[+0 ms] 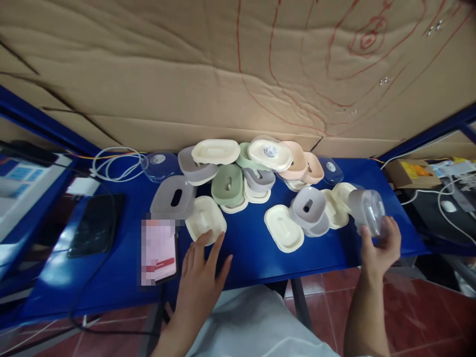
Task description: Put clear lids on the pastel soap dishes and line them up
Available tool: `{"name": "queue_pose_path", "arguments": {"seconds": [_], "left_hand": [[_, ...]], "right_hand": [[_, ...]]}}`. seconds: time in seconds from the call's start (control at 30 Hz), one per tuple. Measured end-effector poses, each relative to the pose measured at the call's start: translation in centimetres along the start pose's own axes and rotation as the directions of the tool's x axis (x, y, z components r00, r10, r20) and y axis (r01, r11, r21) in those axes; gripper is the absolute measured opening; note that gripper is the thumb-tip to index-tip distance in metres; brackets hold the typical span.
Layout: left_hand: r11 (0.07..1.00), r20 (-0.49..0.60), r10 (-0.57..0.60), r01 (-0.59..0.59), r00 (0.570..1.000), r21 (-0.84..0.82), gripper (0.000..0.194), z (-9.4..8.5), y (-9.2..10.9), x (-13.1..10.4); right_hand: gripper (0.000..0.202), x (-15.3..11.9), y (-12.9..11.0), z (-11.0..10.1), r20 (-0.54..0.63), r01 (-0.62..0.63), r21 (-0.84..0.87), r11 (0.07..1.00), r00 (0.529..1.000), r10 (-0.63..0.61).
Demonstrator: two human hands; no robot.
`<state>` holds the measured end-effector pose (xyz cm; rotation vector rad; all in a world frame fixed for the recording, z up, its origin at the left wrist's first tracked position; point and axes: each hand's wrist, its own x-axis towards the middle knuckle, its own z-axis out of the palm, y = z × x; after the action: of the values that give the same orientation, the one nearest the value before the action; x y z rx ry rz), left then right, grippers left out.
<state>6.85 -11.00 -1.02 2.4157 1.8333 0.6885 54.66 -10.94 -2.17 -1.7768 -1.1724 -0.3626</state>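
Note:
My right hand (383,243) grips a clear plastic tub (375,210) that has a grey part fitted at its left side. The tub is tilted above the table's right end, beside cream oval lids (336,213). My left hand (203,265) is open with fingers spread. Its fingertips reach the near edge of a cream rounded lid (206,218); whether they press on it I cannot tell. Left of this lid lies a grey slotted cover (173,197). Between the hands are another cream lid (284,229) and a grey slotted cover (308,207).
Green (226,183) and peach (297,161) covers are heaped at the back, with clear tubs (159,166) nearby. A phone (159,253) and a black device (97,223) lie on the blue table (241,253). A coiled white cable (115,163) sits near the cardboard wall (167,74).

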Motion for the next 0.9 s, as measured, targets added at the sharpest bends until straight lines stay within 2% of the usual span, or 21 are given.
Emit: {"name": "queue_pose_path", "arguments": {"seconds": [0.07,0.13,0.17,0.23,0.27,0.3,0.33,0.37,0.43,0.47,0.53,0.6,0.67,0.73,0.77,0.8,0.83,0.9], "left_hand": [[0.999,-0.051,-0.007,0.005,0.999,-0.035,0.053,-0.2,0.7,-0.1],[0.985,-0.053,0.005,-0.014,0.999,-0.170,0.060,-0.4,1.6,0.1],[0.963,-0.039,0.023,-0.033,0.999,-0.269,0.065,-0.3,2.0,0.2],[0.889,-0.033,0.068,-0.076,0.997,-0.451,0.078,0.1,2.6,0.6],[0.858,-0.050,0.074,-0.089,0.996,-0.505,0.082,0.4,2.8,0.9],[0.844,-0.073,0.059,-0.088,0.996,-0.529,0.084,0.9,2.8,1.1],[0.846,-0.096,0.026,-0.073,0.995,-0.528,0.084,1.4,2.8,1.3],[0.859,-0.120,-0.015,-0.049,0.993,-0.510,0.083,1.9,2.6,1.4],[0.898,-0.171,-0.073,-0.010,0.982,-0.440,0.080,2.6,2.3,1.5],[0.923,-0.191,-0.071,-0.009,0.979,-0.385,0.077,2.9,2.2,1.4],[0.970,-0.194,-0.020,-0.028,0.981,-0.243,0.068,3.0,2.2,1.2],[0.991,-0.173,0.040,-0.061,0.984,-0.118,0.055,2.7,2.4,0.9],[0.992,-0.156,0.089,-0.102,0.984,-0.076,0.043,2.2,2.7,0.9],[0.985,-0.140,0.121,-0.137,0.983,-0.105,0.032,1.8,2.7,1.0],[0.981,-0.127,0.132,-0.148,0.983,-0.124,0.026,1.6,2.6,1.1],[0.978,-0.116,0.140,-0.156,0.983,-0.141,0.022,1.4,2.5,1.1],[0.975,-0.109,0.146,-0.162,0.983,-0.154,0.019,1.3,2.4,1.1],[0.969,-0.105,0.157,-0.174,0.982,-0.176,0.018,1.0,2.1,0.9]], "right_hand": [[0.067,-0.9,-2.8,0.2,0.032,0.156,0.047,0.987,0.987,-0.157],[0.069,-2.5,-6.7,1.0,0.138,0.297,0.156,0.942,0.938,-0.318],[0.069,-3.5,-8.9,1.6,0.218,0.349,0.234,0.907,0.891,-0.399],[0.063,-5.6,-13.2,3.0,0.380,0.392,0.427,0.815,0.740,-0.555],[0.059,-6.5,-15.1,3.8,0.440,0.358,0.512,0.781,0.672,-0.596],[0.056,-7.3,-16.7,4.5,0.488,0.296,0.574,0.764,0.625,-0.609],[0.054,-7.9,-17.9,5.1,0.528,0.223,0.609,0.761,0.603,-0.599],[0.053,-8.4,-18.9,5.7,0.556,0.154,0.621,0.769,0.606,-0.570],[0.052,-8.8,-19.9,6.5,0.576,0.082,0.596,0.799,0.649,-0.497],[0.053,-8.6,-20.0,6.8,0.575,0.093,0.567,0.819,0.667,-0.474],[0.057,-7.6,-19.5,7.0,0.569,0.207,0.466,0.861,0.674,-0.470],[0.060,-5.4,-17.7,6.8,0.546,0.364,0.325,0.873,0.681,-0.487],[0.058,-2.3,-14.1,6.2,0.464,0.439,0.169,0.883,0.755,-0.464],[0.056,0.9,-9.1,5.3,0.360,0.356,0.008,0.934,0.871,-0.335],[0.056,2.2,-6.3,4.9,0.344,0.305,-0.101,0.947,0.904,-0.254],[0.058,3.2,-3.7,4.5,0.338,0.258,-0.207,0.944,0.924,-0.179],[0.063,3.8,-1.3,4.2,0.377,0.240,-0.263,0.935,0.917,-0.129],[0.069,4.1,2.3,3.6,0.404,0.226,-0.271,0.936,0.909,-0.103]]}}
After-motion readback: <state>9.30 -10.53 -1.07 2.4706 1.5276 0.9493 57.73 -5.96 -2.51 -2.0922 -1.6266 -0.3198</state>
